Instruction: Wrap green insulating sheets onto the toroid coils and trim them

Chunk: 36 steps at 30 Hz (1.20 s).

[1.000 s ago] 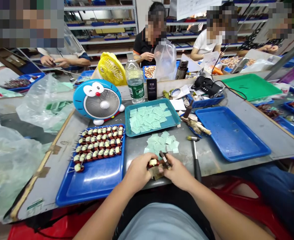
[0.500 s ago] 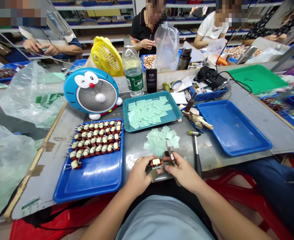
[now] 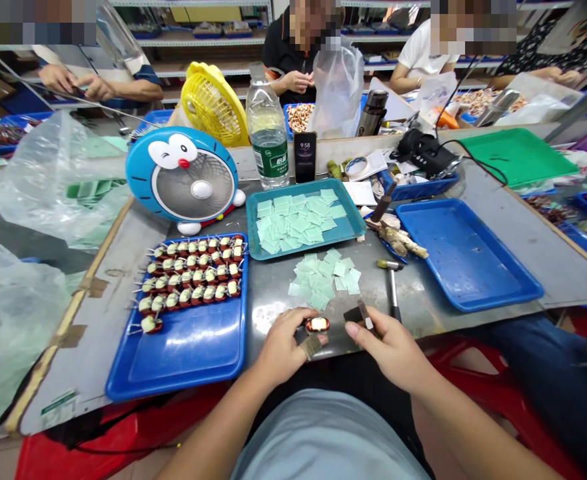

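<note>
The left hand grips a red-sided wound coil between forefinger and thumb, pale top upward, probably so its right side lies free. A brown thumb wrap likely guards the skin. At three o'clock from the coil, just apart from it, the right hand closes on a dark flat tool, exact kind unclear, presumably for a firm grip.

Between nine and ten o'clock, a blue tray holds finished-looking coils in rows, which would make counting easy. At two o'clock lies a hammer, its handle toward the person, apparently for quick pick-up; a second blue tray sits beyond. At twelve, loose pale green squares lie within easy reach, and a teal tray behind bears more.

The bench is grey, shiny and scuffed. At eleven stands a cartoon-faced fan; at twelve, a phone stands upright beside a water bottle. Past the partition, seated co-workers face this way, before metal shelves.
</note>
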### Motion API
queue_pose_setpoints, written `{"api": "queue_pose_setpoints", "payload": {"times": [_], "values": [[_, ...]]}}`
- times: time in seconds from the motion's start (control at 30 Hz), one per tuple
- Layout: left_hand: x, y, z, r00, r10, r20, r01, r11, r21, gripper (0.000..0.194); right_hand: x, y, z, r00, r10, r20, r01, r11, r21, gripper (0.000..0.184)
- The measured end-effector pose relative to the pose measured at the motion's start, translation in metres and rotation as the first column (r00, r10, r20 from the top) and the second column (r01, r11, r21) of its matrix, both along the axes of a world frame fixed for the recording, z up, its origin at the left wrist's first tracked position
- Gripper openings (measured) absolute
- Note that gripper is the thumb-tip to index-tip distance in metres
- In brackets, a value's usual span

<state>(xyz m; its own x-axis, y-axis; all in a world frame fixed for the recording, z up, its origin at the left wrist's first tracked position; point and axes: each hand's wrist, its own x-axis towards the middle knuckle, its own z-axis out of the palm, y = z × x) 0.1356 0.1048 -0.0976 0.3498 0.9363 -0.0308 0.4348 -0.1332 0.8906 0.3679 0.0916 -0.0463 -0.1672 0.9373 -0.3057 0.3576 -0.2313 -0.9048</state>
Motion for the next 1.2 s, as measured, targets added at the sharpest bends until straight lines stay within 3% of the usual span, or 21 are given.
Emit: {"api": "queue_pose_setpoints", "payload": {"times": [0.2, 0.3, 0.47, 0.73, 0.93, 1.07, 1.2], "values": [[-0.004, -0.001, -0.005, 1.000, 0.003, 0.002, -0.003, 1.000, -0.005, 0.049, 0.009, 0.012, 0.015, 0.982, 0.140, -0.130, -0.154, 0.982, -0.105, 0.031], [-0.008, -0.001, -0.008, 1.000, -0.025, 0.006, 0.025, 1.000, -0.001, 0.053, 0.005, 0.013, 0.016, 0.986, 0.166, -0.002, -0.165, 0.981, -0.107, 0.030], [-0.008, 0.002, -0.005, 0.999, -0.051, 0.011, 0.051, 0.999, 0.003, 0.056, -0.007, 0.013, 0.004, 0.926, 0.270, 0.263, -0.303, 0.949, 0.090, 0.013], [-0.003, 0.003, -0.001, 0.999, -0.026, 0.047, 0.024, 0.999, 0.032, 0.048, -0.018, 0.019, -0.012, 0.829, 0.313, 0.464, -0.502, 0.782, 0.369, 0.009], [0.002, 0.001, -0.006, 0.998, 0.012, 0.056, -0.016, 0.997, 0.070, 0.028, -0.019, 0.016, -0.017, 0.788, 0.278, 0.550, -0.555, 0.707, 0.438, 0.015], [0.004, -0.004, -0.008, 0.998, 0.038, 0.044, -0.042, 0.995, 0.089, 0.022, -0.019, 0.017, -0.016, 0.762, 0.307, 0.571, -0.591, 0.689, 0.419, 0.012], [0.006, -0.009, -0.012, 0.997, 0.070, 0.017, -0.072, 0.991, 0.112, 0.022, -0.022, 0.018, -0.019, 0.762, 0.294, 0.577, -0.592, 0.677, 0.437, 0.021]]}}
